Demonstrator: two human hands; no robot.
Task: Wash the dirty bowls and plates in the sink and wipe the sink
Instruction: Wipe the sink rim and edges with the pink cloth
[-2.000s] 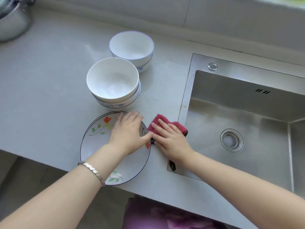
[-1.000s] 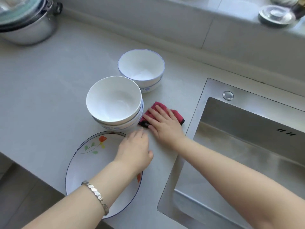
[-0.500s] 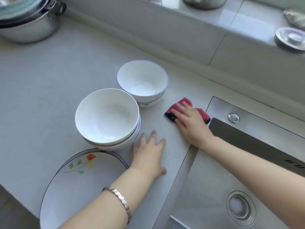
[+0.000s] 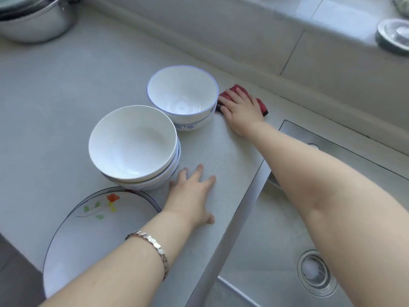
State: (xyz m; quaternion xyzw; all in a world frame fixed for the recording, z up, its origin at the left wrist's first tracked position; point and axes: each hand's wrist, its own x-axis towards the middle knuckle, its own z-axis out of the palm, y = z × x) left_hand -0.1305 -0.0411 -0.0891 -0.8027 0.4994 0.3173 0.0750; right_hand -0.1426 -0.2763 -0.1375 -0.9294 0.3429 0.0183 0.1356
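My right hand (image 4: 241, 107) lies flat on a red cloth (image 4: 261, 105), pressing it to the counter just right of a blue-rimmed white bowl (image 4: 182, 96). My left hand (image 4: 192, 193) rests palm down on the bare counter with fingers spread, holding nothing. A stack of white bowls (image 4: 132, 142) stands just left of its fingers. A flowered plate with a dark rim (image 4: 93, 222) sits at the counter's front edge, partly under my left forearm. The steel sink (image 4: 265, 251) with its drain (image 4: 316, 273) lies to the right.
A steel pot (image 4: 37, 21) stands at the counter's far left corner. A round metal lid (image 4: 394, 34) lies on the window ledge at the back right. The wall upstand runs close behind the cloth. The counter's front edge drops off by the plate.
My right hand has slid the red cloth away from me along the counter, from beside the plate to beside the far bowl. My left hand came off the plate onto the counter.
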